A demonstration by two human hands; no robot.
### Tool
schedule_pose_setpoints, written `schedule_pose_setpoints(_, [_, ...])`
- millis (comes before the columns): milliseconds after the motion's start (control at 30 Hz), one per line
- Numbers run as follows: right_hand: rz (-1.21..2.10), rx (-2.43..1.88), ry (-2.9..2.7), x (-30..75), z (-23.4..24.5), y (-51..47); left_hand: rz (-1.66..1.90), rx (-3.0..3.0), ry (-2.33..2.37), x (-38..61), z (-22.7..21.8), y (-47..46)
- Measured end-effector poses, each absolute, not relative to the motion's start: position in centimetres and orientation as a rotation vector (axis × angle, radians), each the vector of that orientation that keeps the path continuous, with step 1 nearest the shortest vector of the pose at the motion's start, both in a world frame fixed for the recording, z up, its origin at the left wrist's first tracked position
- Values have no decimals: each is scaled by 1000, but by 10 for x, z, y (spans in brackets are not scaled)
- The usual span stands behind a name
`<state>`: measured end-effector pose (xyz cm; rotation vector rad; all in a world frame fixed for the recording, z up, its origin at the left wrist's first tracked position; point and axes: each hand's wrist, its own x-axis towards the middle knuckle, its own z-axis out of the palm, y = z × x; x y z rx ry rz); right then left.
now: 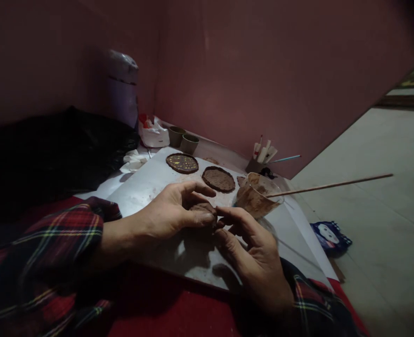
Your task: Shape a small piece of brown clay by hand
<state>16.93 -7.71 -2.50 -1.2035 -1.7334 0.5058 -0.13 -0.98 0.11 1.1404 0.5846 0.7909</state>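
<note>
A lump of brown clay (203, 208) is held above the white board (133, 194). My left hand (172, 210) grips it, thumb on the near side and fingers behind. At the lump's right edge, the fingertips of my right hand (249, 252) pinch its rim. Beyond my hands, a flat brown clay disc (218, 179) with a raised rim lies on the board. Farther left is a second disc (182, 163), darker and dotted with yellow. A clear cup (259, 196) smeared with brown stands right of the discs, a long thin stick (333, 184) leaning out of it.
Two dark cups (190, 144) and a white bag (155, 133) stand at the back by the wall. A holder (254, 164) with brushes and pale tools is at the back right. Black plastic (59, 154) lies at left. A blue packet (331, 238) rests off the right side.
</note>
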Motion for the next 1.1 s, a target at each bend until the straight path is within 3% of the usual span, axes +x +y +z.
schedule_pose_setpoints(700, [519,-1290,-1681,167,-24,-78,800,1193,550,-3,-1,-8])
schedule_pose_setpoints(1100, [81,-1218,-1898,167,-26,-80,751,1095,461,-1,-7,-11])
